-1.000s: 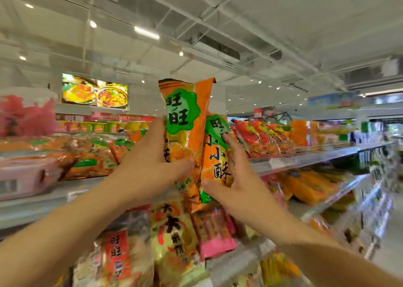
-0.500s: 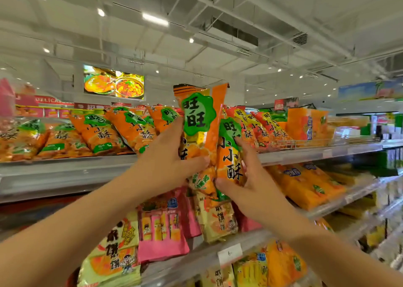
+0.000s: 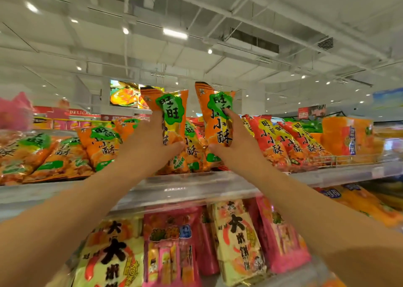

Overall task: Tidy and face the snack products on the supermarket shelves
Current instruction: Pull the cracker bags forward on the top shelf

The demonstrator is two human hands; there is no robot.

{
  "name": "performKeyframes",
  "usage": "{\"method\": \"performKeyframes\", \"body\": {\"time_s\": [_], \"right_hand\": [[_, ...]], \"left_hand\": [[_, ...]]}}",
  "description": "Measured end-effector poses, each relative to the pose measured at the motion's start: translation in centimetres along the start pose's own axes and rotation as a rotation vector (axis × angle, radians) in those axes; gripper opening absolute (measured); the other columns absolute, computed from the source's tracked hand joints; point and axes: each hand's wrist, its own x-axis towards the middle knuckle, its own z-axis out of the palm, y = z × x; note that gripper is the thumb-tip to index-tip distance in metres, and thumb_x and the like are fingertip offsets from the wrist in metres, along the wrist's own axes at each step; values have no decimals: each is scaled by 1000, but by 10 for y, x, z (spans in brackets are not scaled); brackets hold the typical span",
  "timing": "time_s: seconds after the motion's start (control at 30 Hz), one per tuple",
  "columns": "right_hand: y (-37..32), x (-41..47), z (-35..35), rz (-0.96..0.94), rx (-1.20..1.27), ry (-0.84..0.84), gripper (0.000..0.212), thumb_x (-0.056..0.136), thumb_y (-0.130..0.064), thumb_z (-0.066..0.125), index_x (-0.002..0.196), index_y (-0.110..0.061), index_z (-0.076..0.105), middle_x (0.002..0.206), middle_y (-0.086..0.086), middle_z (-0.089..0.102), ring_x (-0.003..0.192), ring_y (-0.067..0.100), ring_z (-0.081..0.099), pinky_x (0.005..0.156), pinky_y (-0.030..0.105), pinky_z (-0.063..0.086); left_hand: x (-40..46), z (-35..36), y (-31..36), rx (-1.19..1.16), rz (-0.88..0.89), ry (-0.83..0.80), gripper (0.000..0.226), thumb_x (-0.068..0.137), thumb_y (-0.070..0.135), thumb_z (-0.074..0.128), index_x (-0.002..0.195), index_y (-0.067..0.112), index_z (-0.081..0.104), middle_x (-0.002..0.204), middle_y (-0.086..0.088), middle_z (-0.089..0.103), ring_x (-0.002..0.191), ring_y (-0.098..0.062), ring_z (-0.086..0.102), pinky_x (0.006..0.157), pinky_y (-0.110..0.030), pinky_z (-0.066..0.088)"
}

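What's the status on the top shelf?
Left hand holds an orange bag; right hand holds another. Both upright, apart, above the top shelf. Nothing blocking.

Two orange snack packets with green splash labels and black characters stand upright, side by side with a gap between them, raised above the top shelf (image 3: 196, 187). The left packet (image 3: 169, 114) is pinched low on its body by the left hand (image 3: 150, 147); the right packet (image 3: 216, 116) is gripped by the right hand (image 3: 235, 147), a finger lying across its green label. Behind them, matching orange packets (image 3: 102, 142) lean back in rows on that shelf, and red-and-yellow packets (image 3: 281, 142) of the same design lean to their right.
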Motion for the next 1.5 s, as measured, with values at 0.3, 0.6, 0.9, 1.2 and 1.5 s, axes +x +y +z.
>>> {"method": "performKeyframes", "body": {"time_s": [0.3, 0.6, 0.9, 1.2, 1.5], "right_hand": [[40, 8, 20, -19, -264, -155, 95, 84, -45, 64, 153, -29, 0, 159, 10, 23, 137, 28, 39, 105, 40, 40], [61, -22, 21, -196, -255, -116, 77, 96, -55, 40, 154, -27, -2, 163, 5, -6, 148, 26, 8, 113, 36, 20], [69, -38, 30, -429, -422, 0, 54, 100, -38, 35, 148, -13, 38, 157, 12, 27, 144, 28, 27, 115, 43, 30], [61, -43, 29, -412, -396, -2, 56, 96, -38, 37, 149, -20, 35, 159, 13, 20, 148, 33, 12, 118, 54, 16], [-68, -74, 105, -698, -176, -187, 56, 93, -35, 45, 147, -21, 39, 159, 5, 25, 148, 25, 16, 118, 41, 11]], "left_hand": [[6, 29, 12, 239, -119, -67, 79, 79, 69, 59, 131, 17, 32, 116, -14, 56, 96, -30, 57, 64, -33, 39], [-30, 31, 28, 232, -170, 111, 96, 83, 78, 39, 153, 23, 5, 150, -10, 35, 133, -31, 40, 101, -48, 41], [-66, 46, 26, 543, 122, 131, 53, 97, 42, 37, 135, 10, 55, 137, -13, 52, 117, -34, 56, 87, -47, 50], [-75, 37, 16, 503, 131, 144, 57, 97, 43, 35, 147, 15, 38, 147, -14, 41, 128, -35, 45, 100, -51, 43], [-166, -75, -76, 728, -130, -30, 70, 93, 61, 13, 153, 27, 27, 161, -2, 20, 150, -23, 9, 122, -46, 5]]}}
